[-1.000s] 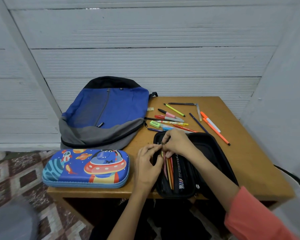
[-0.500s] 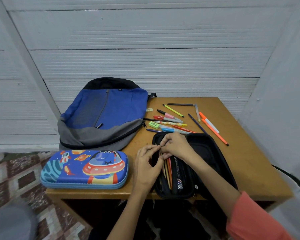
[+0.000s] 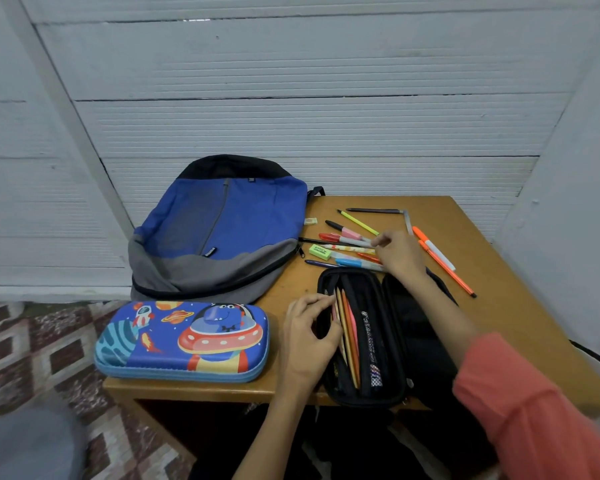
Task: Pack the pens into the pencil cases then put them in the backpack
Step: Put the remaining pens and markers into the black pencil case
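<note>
Loose pens [image 3: 347, 233] lie behind black pencil case [image 3: 409, 334]; right hand [image 3: 400, 254] over them, fingers half-curled, grip unclear. Case rim pinched by left hand [image 3: 307, 337]. Best: pinch 1 pen mid-barrel, lay parallel beside pencils [image 3: 349, 334] inside.

Back wall [image 3: 291, 126]: white ribbed panels, horizontal seams, thin dark gaps between courses. Plain white side wall [image 3: 575, 168] on the right, close to the table edge. White post [image 3: 66, 109] slants across the left part of the back wall. Table [image 3: 527, 299]: small, brown wood, matte top, far edge against the back wall, dark space underneath. Floor [image 3: 32, 341]: red-brown and white geometric tiles, visible left of the table. Blurred grey shape [image 3: 25, 445] bottom left, can't identify. Light soft, even, no hard shadows.
</note>
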Demonstrator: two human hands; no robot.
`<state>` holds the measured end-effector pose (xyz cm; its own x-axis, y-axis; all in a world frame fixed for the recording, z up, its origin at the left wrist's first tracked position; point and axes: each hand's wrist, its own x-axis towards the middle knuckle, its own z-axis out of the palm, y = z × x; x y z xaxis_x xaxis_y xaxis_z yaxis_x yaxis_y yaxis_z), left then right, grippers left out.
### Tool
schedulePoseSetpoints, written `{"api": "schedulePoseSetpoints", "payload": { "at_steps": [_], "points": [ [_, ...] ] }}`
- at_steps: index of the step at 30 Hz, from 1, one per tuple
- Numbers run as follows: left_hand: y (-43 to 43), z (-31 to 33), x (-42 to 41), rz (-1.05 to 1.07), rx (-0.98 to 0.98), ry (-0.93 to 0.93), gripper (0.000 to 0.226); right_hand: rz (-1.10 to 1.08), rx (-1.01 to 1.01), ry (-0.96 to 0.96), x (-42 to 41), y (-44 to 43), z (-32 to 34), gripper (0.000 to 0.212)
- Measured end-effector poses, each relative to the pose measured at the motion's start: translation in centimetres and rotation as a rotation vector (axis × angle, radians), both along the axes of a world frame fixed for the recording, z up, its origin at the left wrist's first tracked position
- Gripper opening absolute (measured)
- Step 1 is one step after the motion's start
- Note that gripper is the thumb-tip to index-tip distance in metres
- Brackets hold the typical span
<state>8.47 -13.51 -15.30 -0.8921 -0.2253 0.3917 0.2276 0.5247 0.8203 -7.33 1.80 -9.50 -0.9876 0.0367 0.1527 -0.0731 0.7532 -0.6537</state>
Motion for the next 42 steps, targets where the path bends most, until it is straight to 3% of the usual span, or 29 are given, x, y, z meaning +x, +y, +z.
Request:
{"api": "schedulePoseSetpoints", "payload": {
  "at_steps": [6,22,30,34,42],
  "points": [
    [0.0,0.0,0.0,-0.004,0.011,-0.024,0.04,0.137,0.227,-0.061,-3.1,0.9,-1.4,0.038],
    [0.0,0.1,0.1,0.0,0.022,-0.039,0.045,0.0,0.03,-0.011,-3.0,1.6,-2.7,0.017],
    [0.0,0.3,0.1,0.005,0.01,-0.066,0.041,0.111,0.02,-0.017,-2.5,1.6,-2.5,0.021],
    [0.0,0.2,0.1,0.006,0.012,-0.056,0.037,0.041,0.002,-0.038,-3.1,1.2,-2.9,0.025],
    [0.2,0.5,0.2,0.011,0.005,-0.051,0.035,-0.138,0.031,-0.134,-4.9,-1.5,-2.5,0.014]
  ]
}}
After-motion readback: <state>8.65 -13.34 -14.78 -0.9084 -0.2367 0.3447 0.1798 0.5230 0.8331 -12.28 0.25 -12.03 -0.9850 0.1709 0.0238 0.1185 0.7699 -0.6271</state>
